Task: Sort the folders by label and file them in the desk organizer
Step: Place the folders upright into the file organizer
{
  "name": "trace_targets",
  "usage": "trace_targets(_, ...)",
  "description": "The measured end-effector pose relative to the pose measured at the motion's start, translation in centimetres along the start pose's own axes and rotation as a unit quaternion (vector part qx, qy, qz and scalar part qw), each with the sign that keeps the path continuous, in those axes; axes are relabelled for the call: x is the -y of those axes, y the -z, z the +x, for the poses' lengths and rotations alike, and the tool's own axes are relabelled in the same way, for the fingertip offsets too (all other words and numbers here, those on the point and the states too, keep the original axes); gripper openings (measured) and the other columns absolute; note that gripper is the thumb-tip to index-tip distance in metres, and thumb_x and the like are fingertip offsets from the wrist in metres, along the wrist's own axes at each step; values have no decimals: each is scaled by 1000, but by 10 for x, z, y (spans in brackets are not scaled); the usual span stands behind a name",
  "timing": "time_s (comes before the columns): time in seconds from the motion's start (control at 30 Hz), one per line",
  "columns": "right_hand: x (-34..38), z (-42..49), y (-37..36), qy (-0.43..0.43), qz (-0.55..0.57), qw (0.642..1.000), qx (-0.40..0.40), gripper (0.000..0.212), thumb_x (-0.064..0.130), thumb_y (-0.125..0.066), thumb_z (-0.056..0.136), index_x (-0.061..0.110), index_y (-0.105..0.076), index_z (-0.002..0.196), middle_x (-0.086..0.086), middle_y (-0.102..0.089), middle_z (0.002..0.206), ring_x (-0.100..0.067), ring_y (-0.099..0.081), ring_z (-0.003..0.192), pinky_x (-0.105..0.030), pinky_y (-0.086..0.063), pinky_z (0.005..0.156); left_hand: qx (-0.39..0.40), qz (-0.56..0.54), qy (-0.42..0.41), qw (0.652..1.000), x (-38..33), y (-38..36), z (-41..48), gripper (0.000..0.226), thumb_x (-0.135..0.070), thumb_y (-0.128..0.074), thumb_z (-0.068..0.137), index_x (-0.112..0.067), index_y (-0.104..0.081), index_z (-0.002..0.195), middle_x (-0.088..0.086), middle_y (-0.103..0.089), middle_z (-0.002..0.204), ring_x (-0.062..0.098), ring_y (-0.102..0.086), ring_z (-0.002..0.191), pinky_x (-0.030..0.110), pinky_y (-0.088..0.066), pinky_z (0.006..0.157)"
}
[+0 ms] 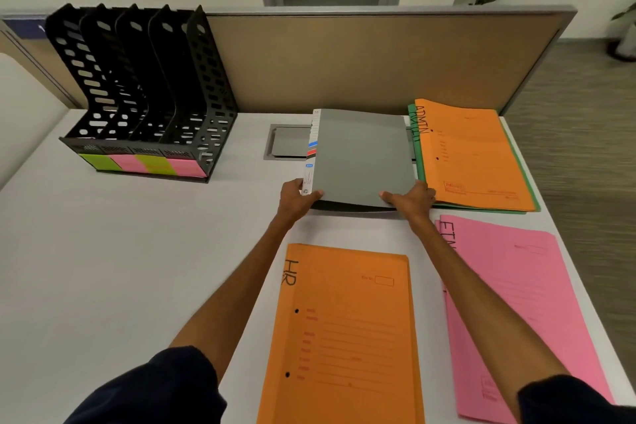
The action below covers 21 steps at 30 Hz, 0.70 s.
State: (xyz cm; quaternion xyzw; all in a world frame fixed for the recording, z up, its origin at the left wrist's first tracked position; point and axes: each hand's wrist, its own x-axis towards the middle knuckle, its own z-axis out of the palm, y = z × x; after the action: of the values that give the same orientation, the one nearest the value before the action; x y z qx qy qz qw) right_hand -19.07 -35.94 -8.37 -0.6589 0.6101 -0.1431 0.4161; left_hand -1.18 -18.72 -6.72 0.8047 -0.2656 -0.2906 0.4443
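step: we are picking up the grey folder (361,155); nothing is sitting in the desk organizer (137,86) yet
left hand (296,198): pinching the folder's near-left corner, thumb on top
right hand (411,200): pinching the near-right corner
folder place: middle of the desk (103,268), by its far edge, near side looking raised
organizer place: far-left corner
next: we are guessing it needs a label check (none showing), then a carry left, tipped upright into a slot

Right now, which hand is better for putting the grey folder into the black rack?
Probably left. The left hand grips the corner of the grey folder nearest the black desk organizer, which stands to the left; the right hand grips the far corner.
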Motion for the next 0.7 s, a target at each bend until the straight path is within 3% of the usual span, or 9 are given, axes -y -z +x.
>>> trace_targets(0.17, -4, 10, -8, -5, -33, 999, 9, 86, 41, -84, 70, -4, -44, 132, -20, -38, 137, -36, -33, 131, -44, -38, 108, -1, -12, 19, 1000, 5, -8, 0, 51, -17, -69, 89, -2, -50, 134, 17, -56, 131, 36, -58, 118, 44, -54, 96)
trace_targets(0.27, -9, 2, -9, 6, -51, 999, 13, 81, 39, -78, 77, -3, -40, 135, -20, -36, 138, -36, -32, 131, -41, -36, 107, -3, -9, 20, 1000, 6, -7, -6, 52, -17, -68, 90, -4, -48, 136, 17, -55, 133, 35, -56, 121, 40, -53, 95)
trace_targets(0.4, -27, -35, -4, 64, -33, 997, 11, 67, 34, -70, 85, 3, -42, 137, -19, -38, 138, -35, -34, 130, -40, -37, 104, -28, -8, 67, 997, 21, -1, -37, 69, -31, -67, 90, -7, -35, 147, 13, -45, 144, 28, -47, 130, 39, -45, 104)
trace_targets(0.57, -78, -112, 3, 91, -50, 994, 33, 62, 32, -68, 88, 7, -44, 140, -16, -41, 141, -29, -36, 132, -36, -33, 106, -25, 23, 70, 997, 57, 1, -90, 72, -37, -69, 88, -10, -37, 146, 11, -43, 145, 23, -45, 130, 34, -40, 106)
trace_targets(0.7, -104, -160, 8, 82, -116, 990, 17, 59, 34, -65, 88, 10, -44, 138, -16, -45, 136, -31, -39, 128, -39, -36, 102, -21, 30, 63, 997, 74, 3, -119, 74, -42, -72, 84, -10, -39, 143, 11, -43, 142, 25, -45, 129, 48, -44, 106)
